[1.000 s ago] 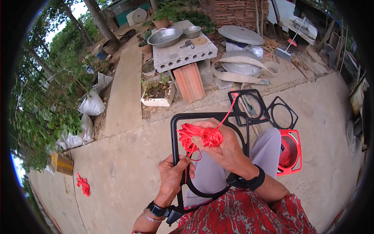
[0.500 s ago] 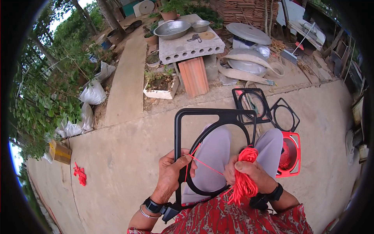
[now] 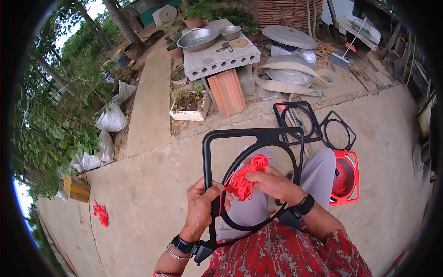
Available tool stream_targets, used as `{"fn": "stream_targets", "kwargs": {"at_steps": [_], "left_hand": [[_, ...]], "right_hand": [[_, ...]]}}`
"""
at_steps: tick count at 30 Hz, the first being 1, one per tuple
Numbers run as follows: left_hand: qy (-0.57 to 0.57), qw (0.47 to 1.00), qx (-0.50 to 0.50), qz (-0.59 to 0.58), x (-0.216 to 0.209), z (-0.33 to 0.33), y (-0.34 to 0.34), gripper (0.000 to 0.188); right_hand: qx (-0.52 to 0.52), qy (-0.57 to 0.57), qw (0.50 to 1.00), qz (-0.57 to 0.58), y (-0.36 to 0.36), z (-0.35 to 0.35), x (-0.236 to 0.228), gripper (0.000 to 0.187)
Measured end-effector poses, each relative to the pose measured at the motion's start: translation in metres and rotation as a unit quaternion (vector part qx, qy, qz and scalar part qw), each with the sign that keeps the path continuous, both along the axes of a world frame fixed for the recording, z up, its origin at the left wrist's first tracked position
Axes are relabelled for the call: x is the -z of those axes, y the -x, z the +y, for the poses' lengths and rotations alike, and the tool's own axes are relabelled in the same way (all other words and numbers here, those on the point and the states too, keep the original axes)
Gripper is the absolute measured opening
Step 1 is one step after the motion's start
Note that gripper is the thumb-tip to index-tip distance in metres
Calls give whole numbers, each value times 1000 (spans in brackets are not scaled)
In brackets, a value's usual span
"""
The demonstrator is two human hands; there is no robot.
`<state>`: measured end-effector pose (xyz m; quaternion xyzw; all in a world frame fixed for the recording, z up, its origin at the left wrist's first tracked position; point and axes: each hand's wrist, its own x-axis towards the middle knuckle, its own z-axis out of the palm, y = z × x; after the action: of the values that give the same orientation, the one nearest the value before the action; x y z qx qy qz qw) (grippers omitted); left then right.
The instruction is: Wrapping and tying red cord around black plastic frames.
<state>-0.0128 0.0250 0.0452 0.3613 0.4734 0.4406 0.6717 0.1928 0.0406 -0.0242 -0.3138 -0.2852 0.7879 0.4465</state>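
Upright over my knees stands a black frame [image 3: 255, 132] with a large round opening. My left hand [image 3: 201, 202] is closed round its left side, with red cord pinched at the fingers. A few turns of that cord wrap the frame there. My right hand [image 3: 275, 184] grips a bundle of red cord [image 3: 243, 183], held in front of the round opening close to my left fingers. Part of the frame's lower edge lies against my lap.
Two more black frames [image 3: 296, 121] lie on the concrete ahead. A red-rimmed container [image 3: 356, 177] with red cord inside sits right of my knee. At left are a red cord scrap [image 3: 100, 213] and a cardboard box [image 3: 75, 188]. Metal basins [image 3: 198, 39] rest on a concrete slab.
My right hand has carried the cord bundle left and up, from beside the frame to the round opening near my left hand. My left hand keeps its grip. The view has shifted slightly.
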Motion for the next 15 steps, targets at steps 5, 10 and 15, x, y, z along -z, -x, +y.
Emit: {"fn": "stream_targets", "kwargs": {"at_steps": [5, 10, 15], "left_hand": [[-1, 1000, 3, 2, 2, 0, -1, 8], [-30, 999, 18, 31, 0, -5, -5, 10], [-23, 998, 8, 56, 1, -10, -2, 11]], "right_hand": [[-37, -15, 997, 65, 7, 23, 12, 24], [-46, -3, 997, 58, 38, 39, 15, 12], [16, -3, 1000, 6, 50, 55, 4, 31]]}}
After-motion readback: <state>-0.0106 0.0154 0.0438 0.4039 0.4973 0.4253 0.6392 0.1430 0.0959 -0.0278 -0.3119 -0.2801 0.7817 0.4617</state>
